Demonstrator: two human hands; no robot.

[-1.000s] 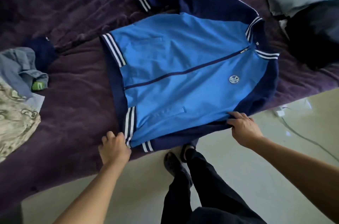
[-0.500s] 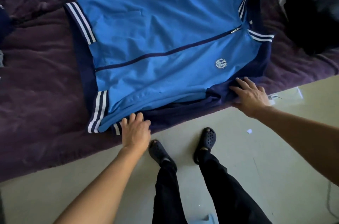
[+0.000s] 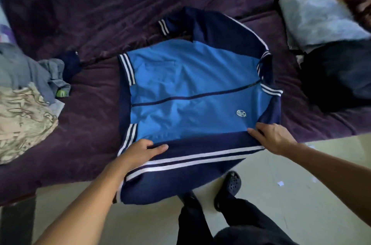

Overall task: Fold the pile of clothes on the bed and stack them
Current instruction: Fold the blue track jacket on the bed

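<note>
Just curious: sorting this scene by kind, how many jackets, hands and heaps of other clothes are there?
Blue zip-up track jacket with navy striped sleeves: 1
Bare hands holding its near sleeve, left hand and right hand: 2
Heaps of other clothes, crumpled grey-and-beige heap and pale-and-black stack: 2
Total: 5
</note>
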